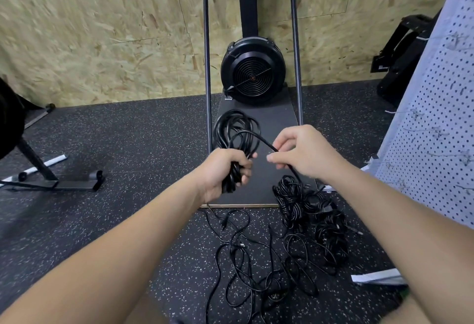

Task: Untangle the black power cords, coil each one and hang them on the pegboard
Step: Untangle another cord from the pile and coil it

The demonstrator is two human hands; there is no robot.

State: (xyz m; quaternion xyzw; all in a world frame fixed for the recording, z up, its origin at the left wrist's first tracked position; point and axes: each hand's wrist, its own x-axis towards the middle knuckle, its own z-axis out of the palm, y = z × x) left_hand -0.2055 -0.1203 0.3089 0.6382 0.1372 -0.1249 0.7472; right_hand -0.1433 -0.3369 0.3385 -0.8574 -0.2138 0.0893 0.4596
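Left hand [225,169]: forearm extended forward, fist clenched around gathered loops of a black cord coil [237,133] standing up above it. Right hand [305,151]: raised alongside, thumb and fingers pinching that cord's free run. Floor, below: loose tangled cords [246,259]; bundled cords [315,218] beside them. Far right: white pegboard [441,123], leaning.

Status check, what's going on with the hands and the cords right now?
Left hand grips coiled cord. Right hand pinches its free run. Tangled cords on floor. Pegboard at right, no coil seen on it.
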